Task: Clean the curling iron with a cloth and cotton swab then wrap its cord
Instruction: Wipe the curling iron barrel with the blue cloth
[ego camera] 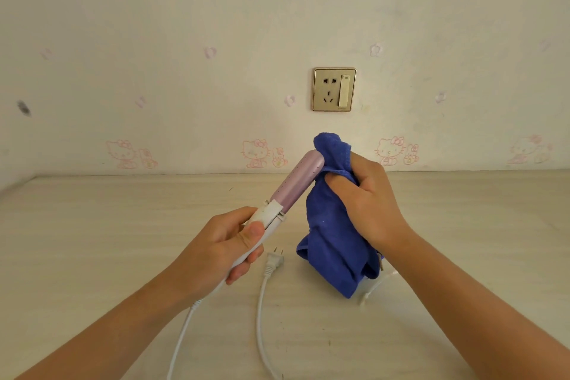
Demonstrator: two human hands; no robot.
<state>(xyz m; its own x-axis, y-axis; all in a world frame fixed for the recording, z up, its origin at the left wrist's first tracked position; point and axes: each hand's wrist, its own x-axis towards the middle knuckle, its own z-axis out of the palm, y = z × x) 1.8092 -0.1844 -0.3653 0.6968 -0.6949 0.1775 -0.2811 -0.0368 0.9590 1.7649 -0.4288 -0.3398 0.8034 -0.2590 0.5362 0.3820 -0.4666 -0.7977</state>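
Observation:
My left hand (228, 244) grips the white handle of the curling iron (296, 183), whose lilac barrel points up and to the right. A blue cloth (330, 244) is bunched in my right hand (370, 197) and touches the barrel's tip, with its lower end hanging down to the table. The white cord (262, 311) runs from the handle off the bottom edge and loops back up to its plug (274, 259), which lies unplugged on the table. A thin white stick (368, 293), possibly the cotton swab, pokes out from under the cloth.
The pale wooden table (123, 241) runs back to a wall with cartoon-cat wallpaper. A gold-framed wall socket with a switch (334, 89) sits above the cloth.

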